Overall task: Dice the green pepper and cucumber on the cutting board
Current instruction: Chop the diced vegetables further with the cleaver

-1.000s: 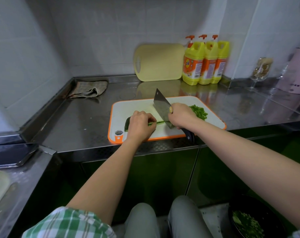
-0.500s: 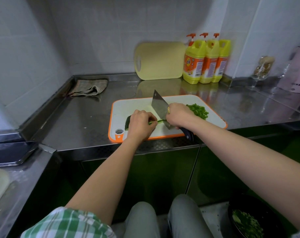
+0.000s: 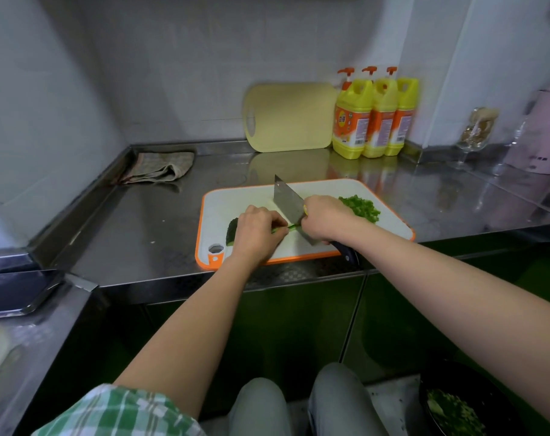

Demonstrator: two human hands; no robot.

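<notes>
The steel counter (image 3: 141,215) carries a white board (image 3: 236,199) at its front edge. The left grip (image 3: 256,234) is curled over the cucumber (image 3: 232,231) on the board's left half; the right grip (image 3: 325,218) is closed round a cleaver (image 3: 288,201), blade at the cucumber's cut end. Diced pepper (image 3: 360,207) lies heaped on the board's right half.

Cleaver (image 3: 288,202) apparently on cucumber (image 3: 232,231), atop board (image 3: 236,199).
</notes>
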